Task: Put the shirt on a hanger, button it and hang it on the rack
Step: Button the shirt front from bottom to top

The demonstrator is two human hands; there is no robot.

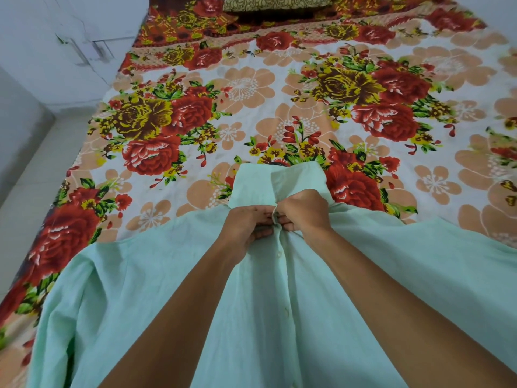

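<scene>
Shirt (167,289): pale mint green, thin, lightly creased, spread front-up on bed (279,88) with floral sheet, collar (251,186) pointing away. Small white buttons run down placket. Left hand (246,228) and right hand (303,212) meet just below collar, fingers curled, each pinching placket edge at top button.

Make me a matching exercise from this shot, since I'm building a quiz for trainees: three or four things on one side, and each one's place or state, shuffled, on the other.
Things:
1. shirt
2. collar
3. pillow
4. hands: left hand, right hand

Places or states:
A. at the far end of the bed
B. pinching the shirt's front edges together
C. spread over the floral bedsheet
D. just beyond the hands

Pairs: 1-C, 2-D, 3-A, 4-B
</scene>
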